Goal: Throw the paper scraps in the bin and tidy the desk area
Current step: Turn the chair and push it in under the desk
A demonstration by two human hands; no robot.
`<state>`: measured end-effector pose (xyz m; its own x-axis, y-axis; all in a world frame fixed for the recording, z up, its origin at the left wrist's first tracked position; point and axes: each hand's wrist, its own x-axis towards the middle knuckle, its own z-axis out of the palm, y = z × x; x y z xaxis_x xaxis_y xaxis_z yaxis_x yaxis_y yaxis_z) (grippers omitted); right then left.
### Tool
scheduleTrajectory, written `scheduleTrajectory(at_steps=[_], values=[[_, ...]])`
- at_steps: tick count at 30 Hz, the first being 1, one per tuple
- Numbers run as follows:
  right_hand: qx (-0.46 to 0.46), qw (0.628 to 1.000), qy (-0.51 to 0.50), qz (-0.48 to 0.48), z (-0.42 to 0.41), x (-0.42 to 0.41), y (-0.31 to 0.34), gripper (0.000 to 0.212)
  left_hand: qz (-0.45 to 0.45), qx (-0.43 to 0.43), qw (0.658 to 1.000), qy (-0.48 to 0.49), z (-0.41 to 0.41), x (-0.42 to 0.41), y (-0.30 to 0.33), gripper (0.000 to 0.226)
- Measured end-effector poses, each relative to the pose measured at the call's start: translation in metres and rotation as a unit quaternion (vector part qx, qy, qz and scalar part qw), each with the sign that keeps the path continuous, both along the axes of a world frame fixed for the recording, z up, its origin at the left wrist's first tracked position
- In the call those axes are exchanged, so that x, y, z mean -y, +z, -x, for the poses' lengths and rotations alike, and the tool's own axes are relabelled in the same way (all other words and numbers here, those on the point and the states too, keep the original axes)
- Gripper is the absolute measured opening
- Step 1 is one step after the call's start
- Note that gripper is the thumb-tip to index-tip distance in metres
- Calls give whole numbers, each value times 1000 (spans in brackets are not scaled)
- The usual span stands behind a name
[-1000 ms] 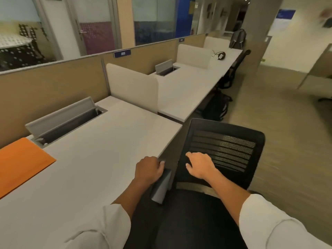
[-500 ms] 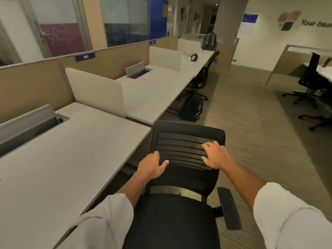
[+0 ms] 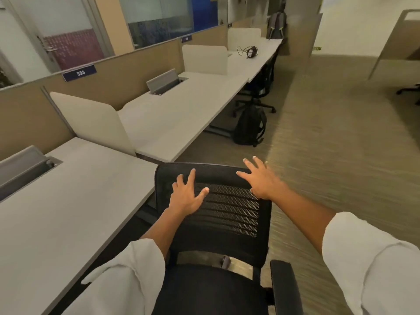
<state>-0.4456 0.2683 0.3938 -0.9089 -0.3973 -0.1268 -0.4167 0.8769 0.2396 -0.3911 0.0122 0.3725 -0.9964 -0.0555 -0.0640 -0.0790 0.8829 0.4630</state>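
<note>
A black mesh-backed office chair (image 3: 229,214) stands in front of me beside the white desk (image 3: 68,205). My left hand (image 3: 187,196) lies flat on the left of the chair's backrest with its fingers spread. My right hand (image 3: 261,178) rests on the backrest's upper right corner, fingers apart, holding nothing. Neither paper scraps nor a bin appear in this view.
A grey cable tray lid (image 3: 20,164) stands raised on the desk. A white divider (image 3: 95,121) separates the neighbouring desk (image 3: 179,112). A black backpack (image 3: 250,126) sits on the carpet, another chair (image 3: 259,89) behind it. Headphones (image 3: 250,51) lie on a far desk.
My view has swung right, away from the orange folder. Both hands moved from the armrest and lower backrest up onto the top of the backrest and spread flat. The chair has turned.
</note>
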Motion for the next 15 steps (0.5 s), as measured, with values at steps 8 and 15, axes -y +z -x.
scheduleTrajectory(at_steps=[8,15], values=[[3,997,31,76,29,-31,-45,83,-44,84,989,114,74,-71,-24,83],[35,996,28,82,29,-38,-36,84,-59,60,979,185,88,-103,-26,75]])
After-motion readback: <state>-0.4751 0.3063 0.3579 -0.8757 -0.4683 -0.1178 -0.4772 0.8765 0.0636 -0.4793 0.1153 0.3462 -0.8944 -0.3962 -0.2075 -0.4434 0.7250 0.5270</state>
